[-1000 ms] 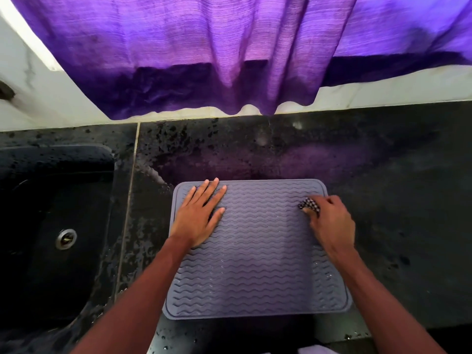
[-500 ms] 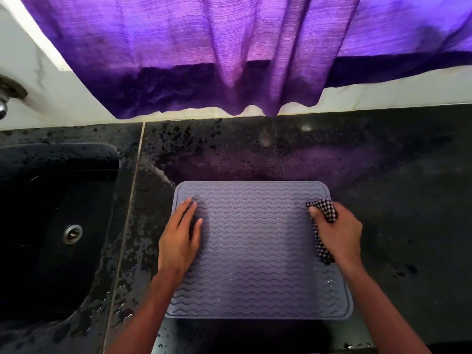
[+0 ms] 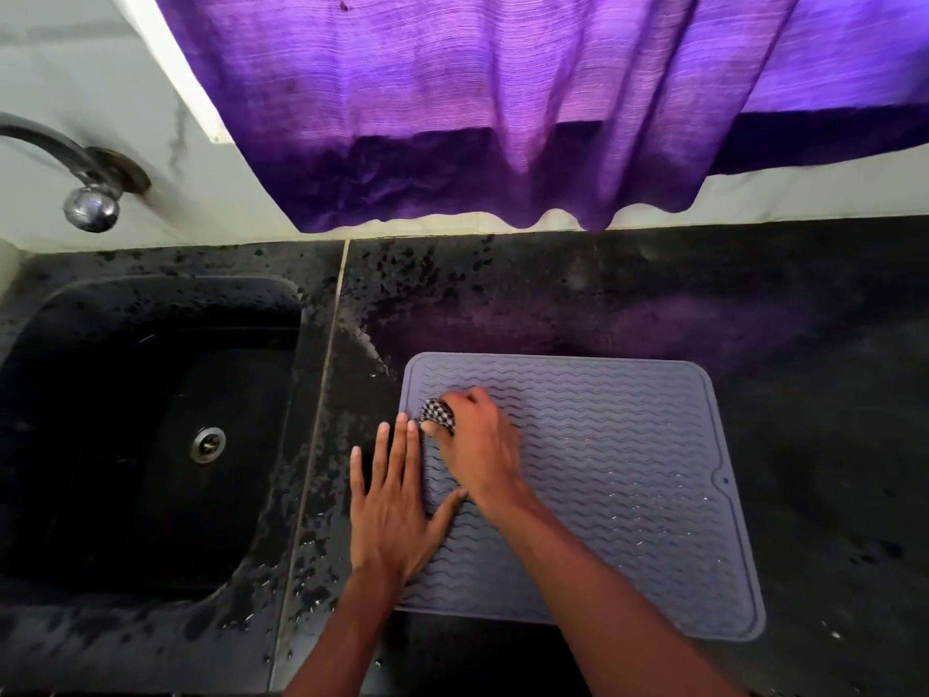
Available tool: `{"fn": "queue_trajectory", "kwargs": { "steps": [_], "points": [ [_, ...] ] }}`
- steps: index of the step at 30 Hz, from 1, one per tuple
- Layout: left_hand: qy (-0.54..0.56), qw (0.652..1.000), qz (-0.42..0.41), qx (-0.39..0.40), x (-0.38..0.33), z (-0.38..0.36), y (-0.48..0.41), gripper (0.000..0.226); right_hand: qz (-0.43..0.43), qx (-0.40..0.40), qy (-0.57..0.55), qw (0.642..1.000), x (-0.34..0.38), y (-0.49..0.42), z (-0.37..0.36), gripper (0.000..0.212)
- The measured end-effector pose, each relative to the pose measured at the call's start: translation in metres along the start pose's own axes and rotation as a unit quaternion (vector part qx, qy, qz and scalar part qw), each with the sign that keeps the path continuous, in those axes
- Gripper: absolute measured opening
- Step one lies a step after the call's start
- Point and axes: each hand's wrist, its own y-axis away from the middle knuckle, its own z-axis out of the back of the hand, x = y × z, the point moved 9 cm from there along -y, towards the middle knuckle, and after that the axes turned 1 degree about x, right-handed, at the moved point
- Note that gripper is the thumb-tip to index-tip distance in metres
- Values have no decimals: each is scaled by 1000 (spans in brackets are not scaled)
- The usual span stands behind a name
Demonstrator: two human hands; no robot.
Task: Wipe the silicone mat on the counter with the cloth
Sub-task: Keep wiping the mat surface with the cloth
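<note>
Head view. Mat point(image 3: 603, 470): flat on desk point(image 3: 804, 319), beside sink point(image 3: 151, 420). Cloth point(image 3: 438, 414): bunched, clamped in right hand point(image 3: 477, 445) fingers at mat's far-left corner. Left hand point(image 3: 392, 510): fingers spread, mat edge pinned. Step judged: wiping. Next: stroke required across droplet-marked right side.

I see a matt grey mat point(image 3: 603, 470) of soft rubbery stuff, ribbed in wavy lines. The cloth point(image 3: 438, 415) on it is woven and checked. Around the mat, the counter point(image 3: 754, 304) looks like dark polished stone, wet and speckled. Left of it, the tap point(image 3: 90, 206) is shiny metal.
</note>
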Motion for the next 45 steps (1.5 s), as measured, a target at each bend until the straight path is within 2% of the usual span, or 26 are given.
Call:
{"fn": "queue_trajectory", "kwargs": {
  "steps": [4, 10, 14, 24, 30, 34, 38, 41, 45],
  "points": [
    [-12, 1000, -8, 1, 0, -1, -1, 95, -11, -11, 75, 997, 7, 1, -14, 27],
    [-6, 1000, 3, -9, -2, 5, 0, 97, -33, 1, 81, 996, -11, 5, 1, 34],
    [0, 1000, 8, -13, -2, 6, 1, 97, -57, -22, 76, 995, -45, 19, 33, 36],
    [-11, 1000, 10, -26, -1, 5, 2, 97, -187, -78, 121, 972, -164, 51, 114, 38],
    [-5, 999, 30, -43, -12, 7, -3, 86, -245, -87, 135, 956, -187, 63, 134, 34],
    [27, 999, -21, -35, -41, 4, -13, 72, -187, -111, 108, 970, -151, 52, 125, 30],
    [65, 997, -31, -23, -45, -3, -15, 79, -104, -88, 64, 989, -90, 36, 89, 32],
    [66, 997, -34, -19, -44, -4, -15, 82, -91, -47, 99, 990, -68, 28, 63, 34],
    [65, 997, -29, -22, -42, -4, -15, 83, -101, -29, 121, 987, -81, 30, 64, 37]
  ]
}}
